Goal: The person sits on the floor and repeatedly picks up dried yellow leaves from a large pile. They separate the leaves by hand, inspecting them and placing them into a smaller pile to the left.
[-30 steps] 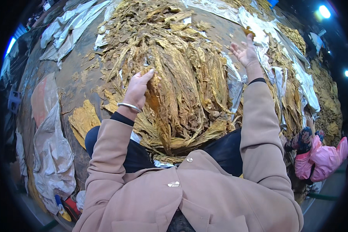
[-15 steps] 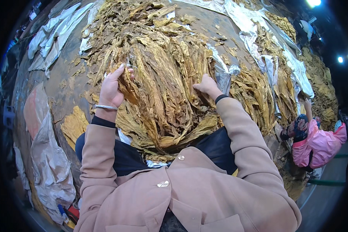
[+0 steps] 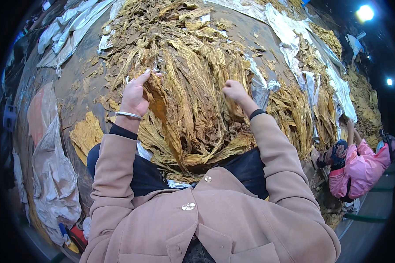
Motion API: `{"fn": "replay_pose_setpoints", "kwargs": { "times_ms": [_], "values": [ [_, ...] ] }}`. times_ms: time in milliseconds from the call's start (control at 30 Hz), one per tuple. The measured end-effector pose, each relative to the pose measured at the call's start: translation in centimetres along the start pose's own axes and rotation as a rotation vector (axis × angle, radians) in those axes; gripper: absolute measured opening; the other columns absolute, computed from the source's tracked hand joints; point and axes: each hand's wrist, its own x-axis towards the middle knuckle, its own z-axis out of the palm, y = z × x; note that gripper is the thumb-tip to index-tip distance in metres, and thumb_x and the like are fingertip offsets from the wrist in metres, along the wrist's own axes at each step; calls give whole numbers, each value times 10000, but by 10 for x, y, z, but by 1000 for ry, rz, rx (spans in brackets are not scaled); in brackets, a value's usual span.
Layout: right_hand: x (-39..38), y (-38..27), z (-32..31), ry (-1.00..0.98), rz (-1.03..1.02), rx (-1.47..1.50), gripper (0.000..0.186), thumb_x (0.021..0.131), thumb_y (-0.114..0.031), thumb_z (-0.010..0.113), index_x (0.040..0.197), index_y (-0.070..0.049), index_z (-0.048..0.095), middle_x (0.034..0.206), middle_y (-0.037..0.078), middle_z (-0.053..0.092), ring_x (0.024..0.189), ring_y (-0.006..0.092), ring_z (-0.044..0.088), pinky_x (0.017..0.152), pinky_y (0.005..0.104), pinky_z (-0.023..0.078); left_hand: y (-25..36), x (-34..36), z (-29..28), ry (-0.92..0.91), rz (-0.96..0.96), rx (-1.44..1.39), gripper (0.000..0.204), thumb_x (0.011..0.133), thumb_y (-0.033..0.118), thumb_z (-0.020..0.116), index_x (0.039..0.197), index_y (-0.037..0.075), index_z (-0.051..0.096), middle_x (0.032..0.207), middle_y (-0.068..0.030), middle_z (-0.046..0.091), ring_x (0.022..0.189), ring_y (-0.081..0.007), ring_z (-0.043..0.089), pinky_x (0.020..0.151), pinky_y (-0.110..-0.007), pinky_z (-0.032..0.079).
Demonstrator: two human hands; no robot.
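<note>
A large heap of dried tobacco leaves, golden to brown, lies in front of me and reaches up to my lap. My left hand is closed at the heap's left side on a long, brown-gold tobacco leaf, which hangs down toward my lap. My right hand is curled into a fist over the right part of the heap. A leaf blurred by motion hangs below that fist and seems gripped in it, though the fingertips are hidden.
A silvery plastic wrap lies right of the heap, beside another leaf pile. White sheets stretch behind it. Crumpled pale sheeting and a loose leaf lie at left. A person in pink works at far right.
My right hand has lifted slightly and closed into a fist. The leaf in my left hand has come away from the heap and now hangs more distinctly. The view has shifted slightly.
</note>
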Motion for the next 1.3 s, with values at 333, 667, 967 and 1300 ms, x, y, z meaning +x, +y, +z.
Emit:
{"fn": "replay_pose_setpoints", "kwargs": {
  "times_ms": [333,667,967,1300],
  "values": [
    [-79,-108,-30,-463,-25,1168,86,888,-69,463,967,-35,469,761,45,581,539,65,515,450,179,420,-15,-8,14,54,25,118,227,783,210,732,908,59,618,727,4,607,613,-105,566,559,-244,477],
    [-91,-126,-4,-250,-283,809,437,851,-270,650,1141,20,497,893,68,579,821,122,557,718,277,469,-19,-21,27,-40,2,267,251,737,140,763,927,19,652,802,-26,670,657,-86,601,519,-211,414],
    [-76,-129,-20,-143,-251,987,213,854,-69,610,1051,4,577,869,16,614,736,73,556,675,215,474,-33,-28,47,-150,-46,366,232,771,115,728,964,59,612,778,22,634,586,-26,526,483,-163,361],
    [-61,-106,1,-236,129,1497,291,902,-74,415,1157,26,515,1063,100,593,890,183,592,787,302,503,-34,-21,36,-248,-129,344,265,728,67,679,977,40,593,815,4,622,639,-58,547,562,-186,408]
  ]
}}
